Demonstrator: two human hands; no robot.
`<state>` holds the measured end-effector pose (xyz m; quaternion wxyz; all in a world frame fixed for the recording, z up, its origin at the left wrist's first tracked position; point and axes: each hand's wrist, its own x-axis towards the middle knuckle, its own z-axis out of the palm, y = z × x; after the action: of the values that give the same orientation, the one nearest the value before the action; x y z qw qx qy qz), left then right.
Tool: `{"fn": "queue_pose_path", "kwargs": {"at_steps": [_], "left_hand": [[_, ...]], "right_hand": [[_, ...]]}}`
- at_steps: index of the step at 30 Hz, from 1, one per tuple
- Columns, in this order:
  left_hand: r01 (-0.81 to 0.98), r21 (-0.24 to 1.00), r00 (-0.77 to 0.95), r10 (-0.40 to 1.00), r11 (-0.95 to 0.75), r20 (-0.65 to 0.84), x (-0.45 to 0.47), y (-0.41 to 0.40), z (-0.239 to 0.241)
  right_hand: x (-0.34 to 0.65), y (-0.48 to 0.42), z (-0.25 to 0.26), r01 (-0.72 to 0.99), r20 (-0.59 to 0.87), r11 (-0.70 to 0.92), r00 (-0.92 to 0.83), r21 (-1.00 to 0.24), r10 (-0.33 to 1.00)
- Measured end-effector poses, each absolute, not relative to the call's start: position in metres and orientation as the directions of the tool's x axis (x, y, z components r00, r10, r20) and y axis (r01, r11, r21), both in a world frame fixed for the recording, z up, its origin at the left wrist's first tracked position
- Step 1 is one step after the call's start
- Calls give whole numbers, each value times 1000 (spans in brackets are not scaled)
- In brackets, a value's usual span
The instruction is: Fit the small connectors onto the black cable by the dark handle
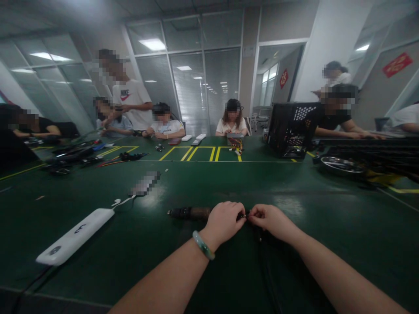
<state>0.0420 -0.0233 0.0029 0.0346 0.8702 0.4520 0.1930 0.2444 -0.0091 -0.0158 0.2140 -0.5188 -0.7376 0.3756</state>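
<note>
A dark cylindrical power tool point(190, 213) with a brownish middle and a narrow metal tip lies level on the green table, its tip pointing left. My left hand point(224, 222), wearing a green bangle point(203, 245), is wrapped round the tool's right end. Close beside it, my right hand point(270, 220) has its fingertips pinched at a small metallic fitting, where what it holds is mostly hidden. A black hose point(267, 270) runs from below the right hand toward the table's near edge.
To the left lies a white power bank point(77, 235), cabled to a blurred phone-like thing point(145, 183). Dark parts and wires point(81, 155) lie at the far left. A black computer case point(290, 128) stands far right, near a wheel-like ring point(342, 165). Several people sit or stand around the table.
</note>
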Motion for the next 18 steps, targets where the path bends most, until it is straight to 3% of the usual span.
{"fn": "queue_pose_path", "kwargs": {"at_steps": [18], "left_hand": [[753, 253, 507, 781, -608, 365, 45, -26, -1]], "right_hand": [[245, -6, -21, 604, -52, 194, -365, -773, 930]]}}
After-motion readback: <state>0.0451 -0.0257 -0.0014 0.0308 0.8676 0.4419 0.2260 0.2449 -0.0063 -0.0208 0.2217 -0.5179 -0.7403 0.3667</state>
